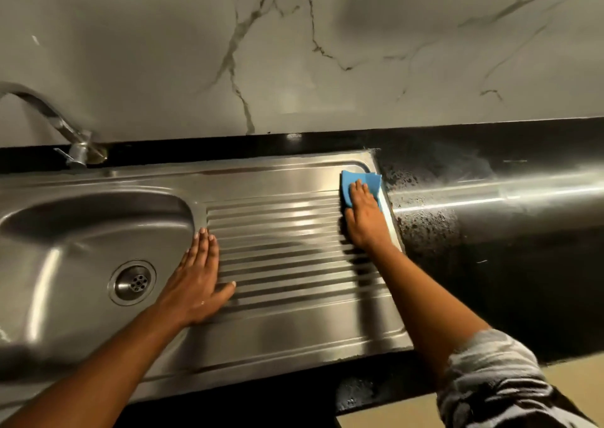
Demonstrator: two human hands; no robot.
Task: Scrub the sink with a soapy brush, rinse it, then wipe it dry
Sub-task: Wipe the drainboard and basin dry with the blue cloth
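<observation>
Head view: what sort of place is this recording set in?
Probably a home kitchen: a stainless steel sink with a ribbed drainboard is set in a black speckled countertop, with a curved chrome tap and a marble-patterned wall behind.

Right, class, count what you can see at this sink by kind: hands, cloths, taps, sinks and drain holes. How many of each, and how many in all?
2 hands: left hand, right hand
1 cloth
1 tap
1 sink
1 drain hole
Total: 6
</observation>
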